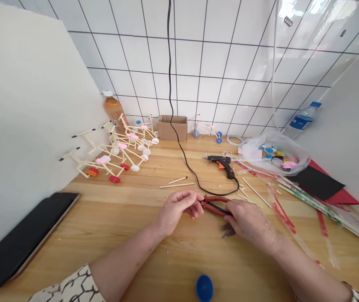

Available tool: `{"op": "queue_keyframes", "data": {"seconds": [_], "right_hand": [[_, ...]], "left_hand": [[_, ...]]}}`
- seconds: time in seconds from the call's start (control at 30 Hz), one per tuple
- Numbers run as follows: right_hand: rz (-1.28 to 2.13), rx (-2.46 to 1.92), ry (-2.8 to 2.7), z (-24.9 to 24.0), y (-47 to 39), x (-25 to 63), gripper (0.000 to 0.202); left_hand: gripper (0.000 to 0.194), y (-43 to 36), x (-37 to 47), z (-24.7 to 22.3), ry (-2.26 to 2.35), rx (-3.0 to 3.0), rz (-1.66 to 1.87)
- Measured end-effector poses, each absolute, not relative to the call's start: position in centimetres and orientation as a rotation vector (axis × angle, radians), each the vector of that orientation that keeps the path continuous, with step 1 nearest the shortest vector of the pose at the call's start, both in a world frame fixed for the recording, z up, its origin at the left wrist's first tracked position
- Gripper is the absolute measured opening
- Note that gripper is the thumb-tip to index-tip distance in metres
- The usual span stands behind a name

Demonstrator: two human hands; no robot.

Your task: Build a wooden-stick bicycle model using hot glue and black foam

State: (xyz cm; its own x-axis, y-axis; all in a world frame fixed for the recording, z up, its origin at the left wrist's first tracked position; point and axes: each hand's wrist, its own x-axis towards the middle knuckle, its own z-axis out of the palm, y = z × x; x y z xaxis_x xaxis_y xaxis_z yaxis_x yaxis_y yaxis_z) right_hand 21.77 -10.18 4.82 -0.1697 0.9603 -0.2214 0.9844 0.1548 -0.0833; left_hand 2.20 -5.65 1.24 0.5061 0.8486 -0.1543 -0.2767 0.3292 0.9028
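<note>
Pliers: the red-handled pliers [216, 199] are just above the worktop [113, 218], between the two hands.
Right hand: this hand [250, 220] is wrapped around the handles.
Left hand: its fingers [179, 209] are curled at the pliers' nose; I cannot tell if something small is pinched there.
Pinch risk: the fingertips are so near the nose that closing the handles carelessly could nip them.
Cord risk: the black cord [170, 67] loops just beyond the handles, so a forward push could catch it and drag the glue gun [219, 159].
Near side: the blue cap [204, 287] lies between the forearms; a low sleeve could knock it.
Open room: widest on the left, between the arm and the stick models [123, 146]; on the right, loose sticks [256, 193] make it narrow.
</note>
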Motion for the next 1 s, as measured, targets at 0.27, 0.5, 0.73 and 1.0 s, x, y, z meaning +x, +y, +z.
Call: {"op": "queue_keyframes", "data": {"seconds": [0.27, 0.5, 0.73, 1.0], "right_hand": [[-0.314, 1.989, 2.434, 4.9, -10.5, 23.1, 0.021], [-0.989, 2.375, 2.544, 5.4, -10.3, 23.5, 0.029], [-2.393, 2.103, 2.105, 3.4, -11.2, 21.2, 0.031], [-2.402, 1.895, 2.191, 3.2, -11.8, 20.1, 0.03]], "left_hand": [[0.031, -5.8, 2.2, 1.2, 0.706, 0.977, 0.811], [0.028, -6.0, 2.3, 1.2, 0.729, 1.046, 0.818], [0.032, -6.9, 2.7, 1.7, 0.668, 1.017, 0.761], [0.026, -7.5, 2.9, 1.8, 0.658, 0.951, 0.715]]}}
